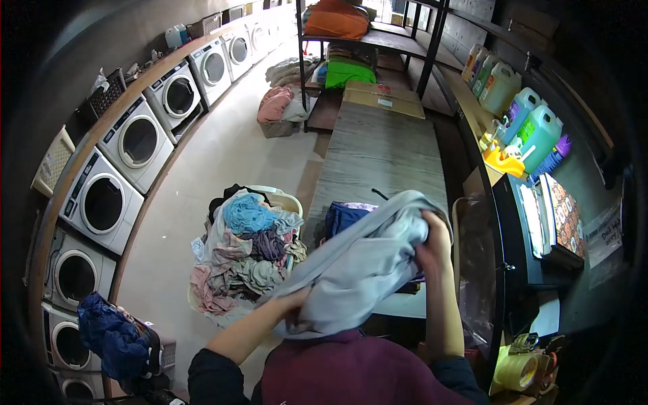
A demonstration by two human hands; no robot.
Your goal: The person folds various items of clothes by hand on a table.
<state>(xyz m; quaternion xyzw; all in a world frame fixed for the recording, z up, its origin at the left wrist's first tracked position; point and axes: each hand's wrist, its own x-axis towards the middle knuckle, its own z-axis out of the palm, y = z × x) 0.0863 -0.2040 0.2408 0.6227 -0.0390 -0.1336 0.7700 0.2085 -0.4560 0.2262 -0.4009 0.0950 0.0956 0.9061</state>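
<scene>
I hold a light grey cloth (358, 263) up in front of me, above the near end of the table (385, 148), and it slants down past the left edge. My right hand (433, 241) is closed on its upper end; my left hand (295, 305) is at the lower end, mostly buried in the fabric, so I cannot tell how its fingers are set. If that lower grip is loose, the cloth could slip and trail towards the floor (162, 243). Swung wide to the left, it could brush the heaped laundry (253, 246) and drag a piece over the rim of the basket (291, 202), since the pile already bulges past it. The cloth also hides much of the table's near end, so lowering it carelessly could nudge the dark blue folded clothes (341, 219) beside the left edge. The cloth looks smooth and fairly thin, hanging in soft, long creases with a bunched fold by my right hand. The table top is flat and grey with a wood-like grain, and a stiff brown cardboard sheet (385, 100) lies across its far end. The basket's rim is pale, rounded plastic; the laundry in it is limp and crumpled, with a light blue piece (248, 214) wadded on top. The floor is pale and glossy.
</scene>
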